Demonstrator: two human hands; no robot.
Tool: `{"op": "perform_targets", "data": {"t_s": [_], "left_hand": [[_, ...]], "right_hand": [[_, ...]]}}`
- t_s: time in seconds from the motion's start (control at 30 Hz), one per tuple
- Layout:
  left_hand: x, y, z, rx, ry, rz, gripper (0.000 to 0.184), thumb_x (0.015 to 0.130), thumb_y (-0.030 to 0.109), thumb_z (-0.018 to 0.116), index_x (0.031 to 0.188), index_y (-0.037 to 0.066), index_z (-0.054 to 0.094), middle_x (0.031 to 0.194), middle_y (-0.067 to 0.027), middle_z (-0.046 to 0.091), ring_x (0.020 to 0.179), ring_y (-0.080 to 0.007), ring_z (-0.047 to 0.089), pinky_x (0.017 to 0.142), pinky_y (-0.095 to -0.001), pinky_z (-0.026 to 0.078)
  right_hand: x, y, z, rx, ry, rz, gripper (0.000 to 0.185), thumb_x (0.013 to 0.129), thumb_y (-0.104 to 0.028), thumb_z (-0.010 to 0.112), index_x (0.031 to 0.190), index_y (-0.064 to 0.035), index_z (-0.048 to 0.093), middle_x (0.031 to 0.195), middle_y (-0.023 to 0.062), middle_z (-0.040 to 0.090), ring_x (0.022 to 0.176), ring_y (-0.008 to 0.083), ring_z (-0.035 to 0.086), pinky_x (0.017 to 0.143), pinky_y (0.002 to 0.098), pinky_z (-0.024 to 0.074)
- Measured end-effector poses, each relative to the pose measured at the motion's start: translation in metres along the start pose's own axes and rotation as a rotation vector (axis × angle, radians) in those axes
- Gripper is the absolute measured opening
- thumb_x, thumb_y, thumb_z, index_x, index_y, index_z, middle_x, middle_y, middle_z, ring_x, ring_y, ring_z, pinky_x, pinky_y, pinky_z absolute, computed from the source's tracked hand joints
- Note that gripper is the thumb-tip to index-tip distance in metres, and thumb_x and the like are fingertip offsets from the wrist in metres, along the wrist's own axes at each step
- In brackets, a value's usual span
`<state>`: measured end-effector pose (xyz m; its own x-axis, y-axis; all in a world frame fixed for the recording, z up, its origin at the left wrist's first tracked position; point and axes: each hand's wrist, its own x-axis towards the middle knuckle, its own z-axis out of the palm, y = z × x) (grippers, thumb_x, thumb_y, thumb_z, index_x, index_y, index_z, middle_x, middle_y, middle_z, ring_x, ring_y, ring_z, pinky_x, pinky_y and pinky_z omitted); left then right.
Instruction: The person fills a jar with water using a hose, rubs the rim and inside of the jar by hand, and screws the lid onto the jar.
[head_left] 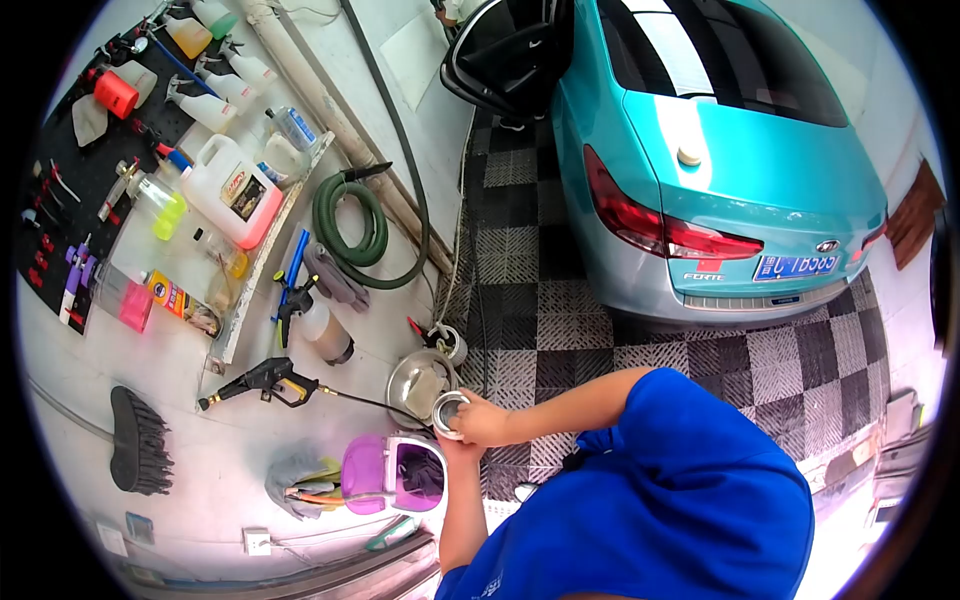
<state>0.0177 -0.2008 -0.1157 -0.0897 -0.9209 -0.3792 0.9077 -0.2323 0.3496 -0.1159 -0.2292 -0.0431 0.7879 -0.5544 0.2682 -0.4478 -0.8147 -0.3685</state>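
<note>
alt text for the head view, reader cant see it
A blue-shirted person has both hands at a round container near a metal bowl. A teal car stands on checkered flooring upper right; bottles line a shelf upper left.

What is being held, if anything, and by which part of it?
A round container, seemingly by its rim, in the right hand; the left hand is below, its grip mostly hidden.

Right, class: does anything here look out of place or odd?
A small, pale, round object sits on the turquoise car's boot lid, an unusual resting spot, though it may be there on purpose; it's too small to identify. No spill is evident.
</note>
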Motion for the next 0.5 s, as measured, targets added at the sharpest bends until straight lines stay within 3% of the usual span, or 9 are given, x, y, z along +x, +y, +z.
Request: {"op": "perform_targets", "data": {"t_s": [0.03,0.07,0.13,0.17,0.27,0.37,0.4,0.43,0.5], "left_hand": [[-0.009,0.005,0.013,-0.11,0.025,-0.134,0.05,0.092,0.054,0.039,0.124,0.018,0.052,0.11,-0.0092,0.064,0.098,-0.0299,0.062,0.08,-0.0465,0.053],[-0.011,0.007,0.005,-0.116,0.025,-0.138,0.05,0.092,0.054,0.039,0.124,0.018,0.052,0.11,-0.0092,0.064,0.098,-0.0299,0.062,0.08,-0.0465,0.053],[-0.011,0.009,0.002,-0.027,-0.172,-0.334,0.052,0.09,0.059,0.042,0.123,0.02,0.054,0.119,-0.0065,0.061,0.106,-0.0315,0.059,0.088,-0.0498,0.05],[-0.01,0.009,0.001,-0.023,-0.183,-0.338,0.052,0.09,0.059,0.042,0.123,0.02,0.054,0.119,-0.0065,0.061,0.106,-0.0315,0.059,0.088,-0.0498,0.05],[-0.024,0.01,0.02,0.045,-0.04,-0.412,0.056,0.088,0.062,0.043,0.123,0.02,0.054,0.119,-0.0091,0.062,0.104,-0.0333,0.061,0.081,-0.0538,0.053],[-0.011,0.022,-0.005,0.057,0.04,-0.569,0.064,0.087,0.068,0.038,0.128,0.021,0.052,0.121,-0.0125,0.062,0.104,-0.0412,0.062,0.085,-0.0574,0.051],[-0.016,0.024,-0.003,0.124,-0.063,-0.564,0.07,0.085,0.071,0.038,0.133,0.02,0.05,0.13,-0.0124,0.057,0.118,-0.0411,0.055,0.097,-0.0617,0.042],[-0.028,0.023,0.011,0.117,-0.063,-0.556,0.07,0.085,0.071,0.038,0.133,0.02,0.05,0.13,-0.0124,0.057,0.118,-0.0411,0.055,0.097,-0.0617,0.042],[-0.051,0.014,0.045,0.157,-0.091,-0.294,0.077,0.083,0.073,0.038,0.135,0.018,0.049,0.135,-0.0107,0.053,0.13,-0.0407,0.043,0.105,-0.0642,0.033]], "right_hand": [[0.001,0.003,-0.016,-0.007,-0.003,0.002,0.027,0.075,-0.034,0.065,0.088,-0.0104,0.068,0.08,0.0069,0.068,0.089,0.0257,0.064,0.112,0.0569,0.0207],[0.002,0.008,-0.032,-0.046,-0.086,-0.16,0.027,0.075,-0.035,0.065,0.085,-0.0104,0.068,0.077,0.0076,0.067,0.087,0.0256,0.065,0.112,0.0566,0.0222],[0.008,0.017,-0.061,-0.18,-0.272,-0.468,0.024,0.079,-0.033,0.061,0.078,-0.0092,0.067,0.069,0.0073,0.063,0.078,0.026,0.064,0.114,0.0577,0.0185],[0.012,0.026,-0.055,-0.191,-0.269,-0.463,0.024,0.079,-0.033,0.061,0.078,-0.0092,0.067,0.069,0.0073,0.063,0.078,0.026,0.064,0.114,0.0577,0.0185],[0.023,0.05,-0.045,-0.166,-0.308,-0.799,0.023,0.076,-0.032,0.062,0.076,-0.0097,0.068,0.072,0.0037,0.065,0.08,0.0228,0.064,0.114,0.0587,0.0167],[0.025,0.042,-0.05,-0.317,-0.427,-0.796,0.024,0.072,-0.037,0.066,0.08,-0.0151,0.071,0.08,0.0036,0.069,0.088,0.0213,0.065,0.109,0.0555,0.0238],[0.022,0.033,-0.059,-0.325,-0.434,-0.792,0.022,0.072,-0.035,0.066,0.081,-0.0154,0.071,0.082,0.0015,0.069,0.091,0.0196,0.065,0.108,0.0545,0.0249],[0.021,0.03,-0.056,-0.325,-0.438,-0.801,0.022,0.072,-0.035,0.066,0.081,-0.0154,0.071,0.082,0.0015,0.069,0.091,0.0196,0.065,0.108,0.0545,0.0249],[0.018,0.026,-0.052,-0.271,-0.254,-0.719,0.021,0.072,-0.034,0.067,0.08,-0.0149,0.071,0.081,0.0016,0.069,0.088,0.0193,0.065,0.107,0.0524,0.0261]]}}
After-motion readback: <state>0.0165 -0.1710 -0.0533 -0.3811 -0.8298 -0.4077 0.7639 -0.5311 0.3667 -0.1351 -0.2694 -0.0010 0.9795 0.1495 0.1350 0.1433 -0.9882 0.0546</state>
